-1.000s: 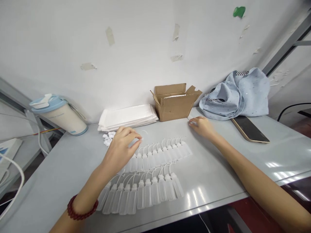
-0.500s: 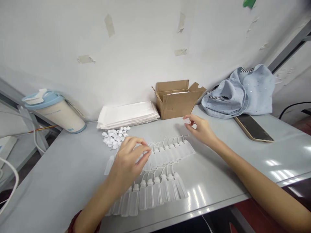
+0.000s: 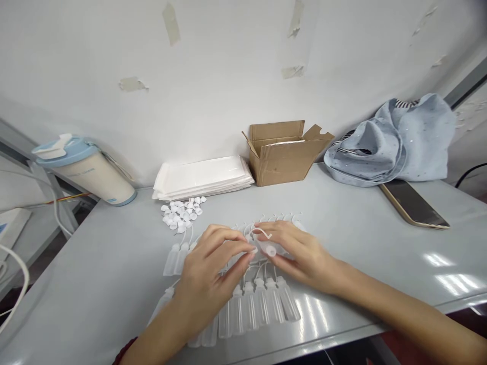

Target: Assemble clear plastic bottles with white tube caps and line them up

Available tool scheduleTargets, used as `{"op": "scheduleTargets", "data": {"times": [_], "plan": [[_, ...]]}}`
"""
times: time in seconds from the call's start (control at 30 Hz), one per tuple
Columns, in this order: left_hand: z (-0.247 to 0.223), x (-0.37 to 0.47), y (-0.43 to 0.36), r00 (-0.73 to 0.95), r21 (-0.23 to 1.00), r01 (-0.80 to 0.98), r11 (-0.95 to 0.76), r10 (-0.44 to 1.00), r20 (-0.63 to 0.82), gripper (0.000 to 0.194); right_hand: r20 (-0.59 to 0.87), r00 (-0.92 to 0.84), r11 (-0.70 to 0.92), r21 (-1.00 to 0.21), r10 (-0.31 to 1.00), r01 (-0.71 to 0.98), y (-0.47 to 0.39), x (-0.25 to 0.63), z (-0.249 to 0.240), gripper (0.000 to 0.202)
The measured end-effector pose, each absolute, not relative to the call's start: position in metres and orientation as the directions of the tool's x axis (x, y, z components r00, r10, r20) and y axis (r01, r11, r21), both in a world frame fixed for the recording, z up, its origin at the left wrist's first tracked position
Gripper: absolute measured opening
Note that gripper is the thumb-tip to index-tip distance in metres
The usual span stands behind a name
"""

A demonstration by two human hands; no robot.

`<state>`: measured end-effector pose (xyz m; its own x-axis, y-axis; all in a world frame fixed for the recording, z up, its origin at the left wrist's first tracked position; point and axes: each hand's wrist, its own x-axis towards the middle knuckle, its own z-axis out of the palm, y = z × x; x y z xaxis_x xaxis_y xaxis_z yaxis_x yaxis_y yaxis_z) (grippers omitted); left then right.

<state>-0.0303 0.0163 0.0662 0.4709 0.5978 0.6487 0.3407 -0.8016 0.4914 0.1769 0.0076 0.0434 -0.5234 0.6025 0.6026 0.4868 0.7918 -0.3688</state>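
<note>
My right hand [image 3: 300, 253] is closed around a small translucent plastic bottle [image 3: 271, 250], whose open mouth points toward my left hand. A thin strap curls up from its neck. Opposite it, my left hand [image 3: 216, 263] pinches a small white cap [image 3: 253, 249] between thumb and fingers, close to the bottle's mouth. Similar strapped bottles lie below in a front row [image 3: 249, 306] and a back row [image 3: 173, 259], partly hidden by both hands. Behind my left hand is a loose pile of small white caps [image 3: 180, 215].
White flat sheets or trays [image 3: 201, 175] are stacked by the wall, beside an open cardboard box [image 3: 283, 165]. A blue cloth bag [image 3: 422, 137] and a phone [image 3: 414, 203] lie on the right. At the left stands a tumbler [image 3: 99, 177] with a blue lid.
My right hand has come left and down from beside the box and now holds a bottle. My left hand has shifted slightly right, so both hands meet over the rows.
</note>
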Motion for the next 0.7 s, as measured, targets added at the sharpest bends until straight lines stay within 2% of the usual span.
{"op": "scheduleTargets", "data": {"times": [0.2,0.37,0.53,0.7], "plan": [[0.066,-0.0286,0.0121,0.418,0.606,0.355,-0.712,0.701,0.578,0.011,0.607,-0.527,0.785,-0.298,0.595,0.544,0.0039,0.1743,0.0466,0.022],[0.0663,-0.0286,0.0108,0.391,0.656,0.393,-0.644,0.763,0.515,0.009,0.576,-0.533,0.767,-0.303,0.62,0.565,0.0032,0.1765,0.0486,0.026],[0.0696,-0.0299,0.0099,0.42,0.629,0.39,-0.672,0.738,0.528,0.013,0.572,-0.538,0.768,-0.296,0.619,0.568,0.0045,0.1769,0.0488,0.026],[0.0675,-0.0287,0.0091,0.455,0.547,0.338,-0.766,0.642,0.617,0.019,0.556,-0.55,0.766,-0.288,0.623,0.575,0.0042,0.1749,0.0483,0.025]]}}
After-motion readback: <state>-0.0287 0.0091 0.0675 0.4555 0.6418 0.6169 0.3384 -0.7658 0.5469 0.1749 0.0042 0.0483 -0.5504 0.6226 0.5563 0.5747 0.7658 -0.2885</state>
